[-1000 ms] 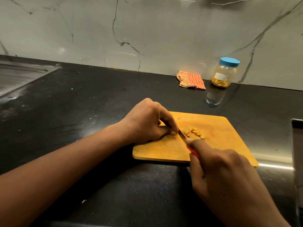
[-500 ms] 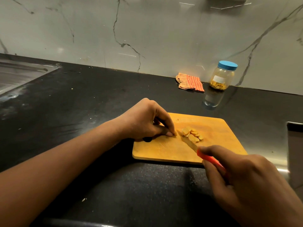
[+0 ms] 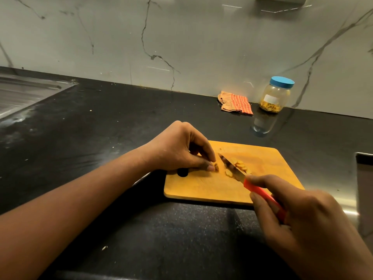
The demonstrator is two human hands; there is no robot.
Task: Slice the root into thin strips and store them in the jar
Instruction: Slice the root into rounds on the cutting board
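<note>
A wooden cutting board (image 3: 201, 190) lies on the black counter. My left hand (image 3: 179, 148) rests on the board's left end and pinches a small stub of root (image 3: 216, 167) at its fingertips. My right hand (image 3: 306, 221) grips a knife (image 3: 232, 168) by its red handle; the blade points up-left and lies just right of the stub. A small pile of yellow root slices (image 3: 240, 165) sits under and beside the blade. The jar (image 3: 275, 94), clear with a blue lid on, stands by the back wall with yellow strips at its bottom.
A folded orange checked cloth (image 3: 235, 103) lies left of the jar. A steel sink drainboard (image 3: 22, 93) fills the far left. A metal object's edge (image 3: 364, 190) shows at the right border. Marble wall runs behind the counter.
My right hand has pulled the knife back toward me and to the right, off the root. The left hand stayed on the stub, which now shows at its fingertips.
</note>
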